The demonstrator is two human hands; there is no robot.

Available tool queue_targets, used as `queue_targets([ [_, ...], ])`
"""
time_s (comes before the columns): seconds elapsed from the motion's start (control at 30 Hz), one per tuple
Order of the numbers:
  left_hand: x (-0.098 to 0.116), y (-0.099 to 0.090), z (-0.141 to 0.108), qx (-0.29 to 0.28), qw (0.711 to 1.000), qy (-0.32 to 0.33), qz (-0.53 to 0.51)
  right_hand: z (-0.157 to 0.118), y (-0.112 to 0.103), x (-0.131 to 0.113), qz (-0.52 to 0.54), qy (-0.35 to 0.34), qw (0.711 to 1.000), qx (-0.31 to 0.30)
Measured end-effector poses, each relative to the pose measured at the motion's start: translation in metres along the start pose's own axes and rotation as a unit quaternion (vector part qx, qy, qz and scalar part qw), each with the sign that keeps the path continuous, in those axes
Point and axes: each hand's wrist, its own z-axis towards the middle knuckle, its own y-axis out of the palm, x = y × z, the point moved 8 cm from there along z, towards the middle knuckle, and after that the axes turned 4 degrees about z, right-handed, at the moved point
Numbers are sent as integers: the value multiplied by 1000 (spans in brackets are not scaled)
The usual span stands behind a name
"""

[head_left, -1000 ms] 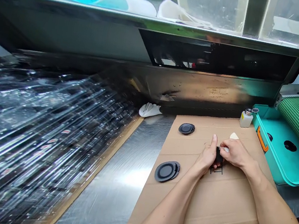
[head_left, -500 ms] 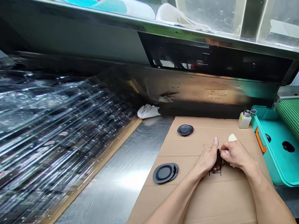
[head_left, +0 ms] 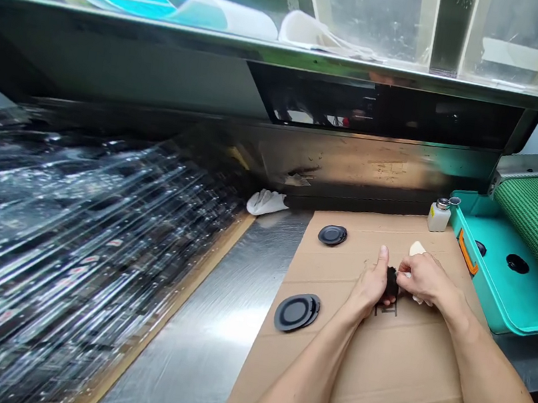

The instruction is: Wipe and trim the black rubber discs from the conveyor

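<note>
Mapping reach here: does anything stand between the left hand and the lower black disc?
Nothing visible: only cardboard lies between the left hand, pinching a small black piece with the right hand, and the lower black disc.

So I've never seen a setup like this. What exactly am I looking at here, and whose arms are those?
This picture comes from a camera worn on a person's head, looking forward and down, so those are the wearer's own bare arms. No machine is doing the handling. Their left hand and right hand hold a small black piece together above a cardboard sheet. A black disc and another black disc lie on the cardboard. A small bottle stands beyond them, beside a teal tray.
</note>
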Motion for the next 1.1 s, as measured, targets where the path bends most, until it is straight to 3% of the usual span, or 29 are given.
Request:
queue_targets([
  [0.17, -6, -2, 5, -60, 977, -108, -175, 1, -19, 3, 55, -21, 993, 105],
  [0.33, -4, -6, 5, -67, 968, -124, -208, 5, -15, 1, 83, -72, 983, 149],
  [0.6, -2, -1, 4, -70, 976, -104, -178, 8, 8, -10, 50, -109, 987, 102],
  [0.73, 0, -1, 3, -78, 977, -100, -173, 7, 7, -8, 18, -125, 989, 83],
  [0.9, 0, -3, 2, -76, 972, -107, -193, 5, -5, -12, 55, -135, 982, 123],
  [1.1, -3, -2, 6, -48, 981, -88, -163, 5, 11, -19, -15, -127, 989, 71],
])
